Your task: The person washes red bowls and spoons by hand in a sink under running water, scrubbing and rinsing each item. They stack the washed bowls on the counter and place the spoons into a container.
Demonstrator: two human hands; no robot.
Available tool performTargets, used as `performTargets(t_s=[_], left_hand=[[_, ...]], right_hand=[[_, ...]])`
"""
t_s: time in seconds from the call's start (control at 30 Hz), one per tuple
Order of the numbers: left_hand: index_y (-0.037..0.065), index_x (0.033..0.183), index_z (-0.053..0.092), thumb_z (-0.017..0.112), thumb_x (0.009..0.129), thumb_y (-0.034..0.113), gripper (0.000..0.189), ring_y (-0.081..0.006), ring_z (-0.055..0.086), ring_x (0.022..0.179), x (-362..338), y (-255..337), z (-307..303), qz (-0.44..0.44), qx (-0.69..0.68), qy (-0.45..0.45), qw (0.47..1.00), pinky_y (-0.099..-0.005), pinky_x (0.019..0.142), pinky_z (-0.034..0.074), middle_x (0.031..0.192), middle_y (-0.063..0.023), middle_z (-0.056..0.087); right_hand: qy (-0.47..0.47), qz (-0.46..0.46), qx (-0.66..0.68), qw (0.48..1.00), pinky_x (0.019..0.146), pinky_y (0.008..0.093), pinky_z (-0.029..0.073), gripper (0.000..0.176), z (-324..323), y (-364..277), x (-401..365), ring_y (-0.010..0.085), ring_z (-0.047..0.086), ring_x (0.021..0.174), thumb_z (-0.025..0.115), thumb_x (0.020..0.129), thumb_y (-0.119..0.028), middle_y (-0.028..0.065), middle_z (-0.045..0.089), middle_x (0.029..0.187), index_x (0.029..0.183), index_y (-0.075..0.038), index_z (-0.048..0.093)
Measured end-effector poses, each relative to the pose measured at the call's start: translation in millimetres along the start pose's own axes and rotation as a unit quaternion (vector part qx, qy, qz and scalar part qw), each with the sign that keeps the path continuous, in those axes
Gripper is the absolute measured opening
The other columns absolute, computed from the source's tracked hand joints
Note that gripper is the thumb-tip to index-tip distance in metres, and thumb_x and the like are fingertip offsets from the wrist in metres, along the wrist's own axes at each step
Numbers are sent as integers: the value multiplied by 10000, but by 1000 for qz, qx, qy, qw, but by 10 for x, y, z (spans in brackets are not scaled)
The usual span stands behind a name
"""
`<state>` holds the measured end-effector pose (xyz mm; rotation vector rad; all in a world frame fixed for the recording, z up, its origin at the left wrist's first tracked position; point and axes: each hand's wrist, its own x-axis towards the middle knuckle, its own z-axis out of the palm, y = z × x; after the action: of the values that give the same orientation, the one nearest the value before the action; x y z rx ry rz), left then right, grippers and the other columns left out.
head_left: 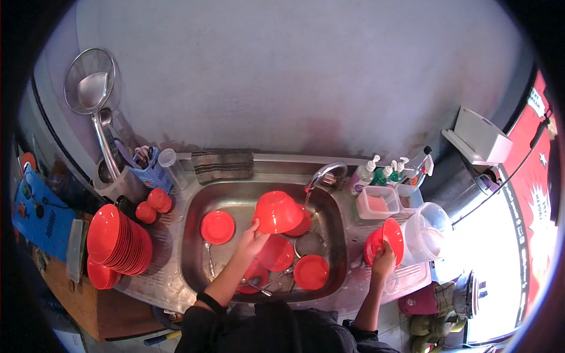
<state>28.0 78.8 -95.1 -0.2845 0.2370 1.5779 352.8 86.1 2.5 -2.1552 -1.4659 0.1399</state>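
A grey wall point(294, 76) is rising behind the steel sink point(226, 197), where smaller red dishes point(218, 227) are lying apart. Over the basin, the left hand point(253, 241) is gripping a large red bowl point(278, 213) by its edge, fingers closed narrowly—probably to spare its curved side. Above the right counter point(355, 276), the right hand point(384, 259) is holding another red bowl point(394, 232), fingers bent against it. Nested bowls point(120, 241) are leaning leftward—likely saving counter room.

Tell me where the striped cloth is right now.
In the head view, the striped cloth lies left of the faucet, draped over the sink's back edge, right of the clear plastic cup.
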Motion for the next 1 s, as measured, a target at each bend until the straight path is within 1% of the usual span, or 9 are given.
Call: performTargets(t_s=[0.4, 0.5, 0.6, 0.63, 0.7, 0.83, 0.9, 0.93, 1.0], left_hand=[[30, 1108, 358, 407, 803, 121, 322, -248, 376, 1065, 350, -449, 312, -46, 113, 7, 993, -408, 897, 303, 1141, -107, 413], [83, 1107, 384, 427, 791, 124, 322, -264, 424, 1019, 248, -335, 239, 61, 379, -44, 922, -408, 857, 336, 1082, -121, 462], [145, 1041, 462, 459, 752, 158, 290, -277, 533, 797, 71, -157, 223, 150, 939, -96, 296, -413, 761, 370, 868, -143, 552], [145, 1041, 462, 459, 752, 158, 290, -277, 533, 797, -67, -148, 284, 155, 938, -85, 298, -413, 761, 370, 868, -143, 552], [140, 1050, 459, 442, 753, 160, 298, -272, 539, 753, -303, -125, 343, 193, 974, -114, -10, -410, 735, 380, 839, -115, 564], [150, 1051, 460, 467, 730, 131, 321, -275, 534, 772, -585, 111, 221, 267, 959, -96, 20, -398, 738, 384, 798, -100, 567], [123, 1062, 446, 497, 731, 116, 335, -231, 526, 812, -700, 244, 116, 194, 939, -54, 278, -376, 782, 367, 862, -80, 556], [123, 1062, 446, 497, 731, 116, 335, -231, 526, 812, -801, 283, 117, 201, 939, -26, 279, -376, 782, 367, 862, -80, 556], [58, 1114, 385, 531, 729, 96, 413, -169, 473, 921, -988, 343, 171, 111, 587, -34, 802, -320, 849, 327, 1018, -68, 496]], right_hand=[[130, -114, 203, 964, 632, 357, 414, 213, -86, 49, -142, 307, 546, 714, 472, 725, -103, 181, 561, 745, 888, 13, 546], [79, -180, 197, 960, 605, 351, 407, 197, -93, -65, -208, 294, 535, 658, 480, 706, -55, 172, 553, 694, 878, 12, 548], [44, -263, 250, 931, 551, 343, 398, 182, -27, -287, -255, 274, 510, 586, 509, 686, -59, 151, 533, 631, 853, -6, 558], [38, -272, 254, 927, 551, 343, 398, 182, 11, -337, -281, 274, 510, 586, 509, 686, -59, 151, 533, 631, 853, -6, 558], [-30, -246, 218, 944, 543, 345, 400, 190, 90, -417, -316, 265, 507, 578, 503, 685, -52, 140, 530, 617, 864, -29, 562], [-43, -314, 198, 928, 539, 327, 402, 229, 97, -559, -371, 242, 520, 563, 536, 692, -78, 150, 527, 608, 911, -13, 547], [-49, -312, 212, 925, 538, 321, 401, 235, 179, -522, -381, 232, 521, 563, 535, 695, -85, 154, 526, 608, 918, -11, 545], [-46, -301, 218, 927, 536, 314, 401, 242, 240, -510, -376, 223, 523, 564, 534, 698, -92, 159, 525, 608, 926, -9, 544], [-161, -161, 291, 929, 598, 305, 404, 279, 282, -484, -388, 177, 526, 672, 535, 715, -129, 151, 570, 748, 947, 25, 525]])
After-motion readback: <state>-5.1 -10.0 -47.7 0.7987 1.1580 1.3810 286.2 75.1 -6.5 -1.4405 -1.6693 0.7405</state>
